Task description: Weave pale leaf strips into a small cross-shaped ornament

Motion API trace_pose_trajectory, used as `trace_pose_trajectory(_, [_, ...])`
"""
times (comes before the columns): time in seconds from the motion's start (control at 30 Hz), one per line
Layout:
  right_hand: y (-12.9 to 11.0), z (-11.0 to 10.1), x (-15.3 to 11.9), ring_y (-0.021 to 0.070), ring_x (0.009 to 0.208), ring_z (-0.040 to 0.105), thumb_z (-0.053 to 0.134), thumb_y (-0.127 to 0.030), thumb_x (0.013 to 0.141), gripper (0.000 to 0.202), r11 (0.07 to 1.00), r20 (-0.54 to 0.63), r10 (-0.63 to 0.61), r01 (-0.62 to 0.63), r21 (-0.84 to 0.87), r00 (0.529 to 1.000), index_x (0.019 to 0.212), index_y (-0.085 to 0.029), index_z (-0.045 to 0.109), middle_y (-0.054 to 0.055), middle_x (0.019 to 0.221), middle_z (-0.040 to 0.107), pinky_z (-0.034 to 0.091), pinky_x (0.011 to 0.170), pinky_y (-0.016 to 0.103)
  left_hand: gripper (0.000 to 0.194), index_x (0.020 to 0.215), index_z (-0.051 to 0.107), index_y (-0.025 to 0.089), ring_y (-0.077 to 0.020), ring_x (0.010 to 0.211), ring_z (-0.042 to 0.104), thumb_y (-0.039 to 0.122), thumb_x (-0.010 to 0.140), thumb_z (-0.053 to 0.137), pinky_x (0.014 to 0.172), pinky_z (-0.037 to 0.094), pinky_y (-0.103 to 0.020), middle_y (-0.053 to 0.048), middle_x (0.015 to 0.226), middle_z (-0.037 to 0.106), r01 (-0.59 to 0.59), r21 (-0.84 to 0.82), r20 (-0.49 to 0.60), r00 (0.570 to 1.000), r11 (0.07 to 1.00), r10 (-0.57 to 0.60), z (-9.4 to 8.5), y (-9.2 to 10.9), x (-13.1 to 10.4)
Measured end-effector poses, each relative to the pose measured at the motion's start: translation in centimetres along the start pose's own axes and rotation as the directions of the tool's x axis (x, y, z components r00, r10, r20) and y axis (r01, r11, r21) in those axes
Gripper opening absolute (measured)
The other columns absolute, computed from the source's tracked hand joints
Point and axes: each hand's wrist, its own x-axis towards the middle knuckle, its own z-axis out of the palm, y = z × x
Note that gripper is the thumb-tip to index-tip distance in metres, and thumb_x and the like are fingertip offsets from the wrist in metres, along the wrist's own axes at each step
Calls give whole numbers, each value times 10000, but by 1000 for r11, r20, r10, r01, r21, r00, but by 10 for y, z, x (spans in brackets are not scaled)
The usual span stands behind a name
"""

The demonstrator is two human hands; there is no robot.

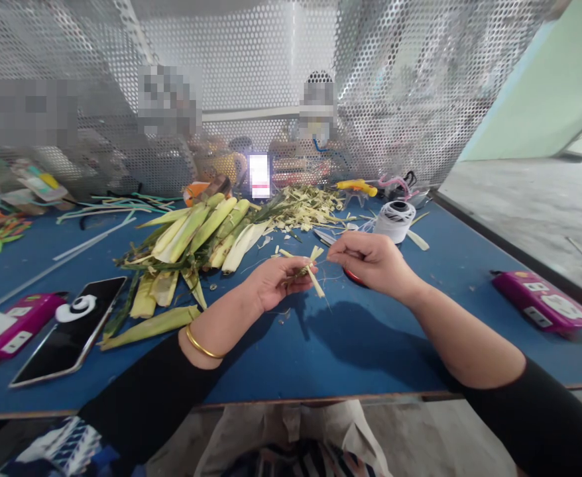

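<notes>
My left hand (pixel 282 281), with a gold bangle at the wrist, is closed on a small bundle of pale green husk strips (pixel 317 281) that cross and stick out past the fingertips. Just to the right, my right hand (pixel 373 262) is raised in a pinch. A thin white thread (pixel 323 260) seems to run from the bundle to its fingertips. Partly hidden behind that hand lie scissors with red handles (pixel 354 277). A spool of white thread (pixel 394 222) stands behind the right hand. Left of the hands is a pile of green corn husks (pixel 191 232).
Cut husk scraps (pixel 305 207) lie at the back of the blue table (pixel 370 358), before a perforated metal screen (pixel 251 59). A yellow-handled tool (pixel 356 187) is there too. A tablet-like black device (pixel 72 331) lies left, with magenta boxes (pixel 544 301) at both sides. People show blurred beyond the screen.
</notes>
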Motion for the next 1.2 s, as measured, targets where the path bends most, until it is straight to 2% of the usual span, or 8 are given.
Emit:
trace_pose_trajectory(0.2, [3, -3, 3, 123, 568, 426, 578, -331, 813, 194, 983, -194, 182, -183, 9, 964, 679, -190, 586, -9, 585, 503, 314, 547, 266, 52, 739, 699, 143, -92, 572, 609, 189, 761, 691, 649, 545, -224, -40, 741, 707, -13, -16, -38, 999, 1000, 12, -8, 3, 4])
trace_pose_trajectory(0.4, [5, -5, 2, 100, 491, 311, 574, -350, 827, 212, 969, -378, 228, -245, 2, 897, 676, -201, 589, -41, 502, 371, 242, 497, 265, 50, 733, 701, 147, -91, 577, 613, 182, 763, 680, 577, 541, -207, -43, 758, 709, -38, -3, -183, 982, 999, 37, -17, 5, 12])
trace_pose_trajectory(0.47, [5, -5, 2, 100, 494, 313, 571, -340, 822, 205, 970, -364, 224, -244, -11, 904, 673, -200, 585, -40, 507, 379, 246, 499, 264, 55, 733, 709, 149, -87, 586, 616, 182, 765, 679, 576, 540, -198, -44, 784, 716, -68, 7, -181, 981, 998, 68, -15, 6, 9])
trace_pose_trajectory(0.57, [6, -1, 3, 101, 514, 344, 567, -315, 808, 182, 973, -280, 214, -229, -22, 936, 676, -191, 587, -34, 530, 421, 274, 518, 263, 54, 787, 727, 154, -84, 663, 644, 179, 770, 683, 597, 531, -169, -52, 925, 733, -107, -10, -78, 991, 994, 106, -6, 5, 2])
trace_pose_trajectory(0.67, [7, 5, 2, 104, 526, 365, 563, -315, 807, 177, 970, -208, 234, -243, -17, 950, 691, -186, 599, -32, 546, 453, 291, 530, 260, 52, 799, 720, 150, -107, 750, 673, 162, 771, 678, 620, 538, -175, -64, 1076, 722, -76, -46, 61, 995, 996, 78, 3, 2, -6])
trace_pose_trajectory(0.8, [7, 11, 1, 102, 528, 383, 555, -331, 814, 193, 965, -167, 263, -260, 39, 950, 699, -183, 602, -32, 556, 478, 294, 524, 249, 46, 810, 698, 145, -131, 776, 692, 149, 790, 657, 712, 558, -220, -79, 1032, 736, -14, -63, 175, 984, 998, 25, 7, -4, -9])
trace_pose_trajectory(1.0, [7, 8, 0, 111, 525, 393, 555, -305, 827, 172, 970, -149, 237, -243, -25, 960, 716, -186, 612, -28, 556, 491, 304, 526, 251, 24, 783, 690, 146, -118, 660, 665, 167, 770, 689, 663, 556, -219, -45, 760, 729, -80, -36, 74, 994, 996, 82, 5, -3, -8])
trace_pose_trajectory(1.2, [1, 7, -3, 142, 680, 561, 501, -216, 894, 168, 979, -72, -48, 33, -199, 996, 771, -185, 611, 35, 737, 629, 406, 630, 244, 62, 735, 708, 118, -92, 583, 609, 178, 726, 700, 629, 547, -210, -51, 745, 721, -160, -13, -26, 987, 987, 160, 1, -3, -3])
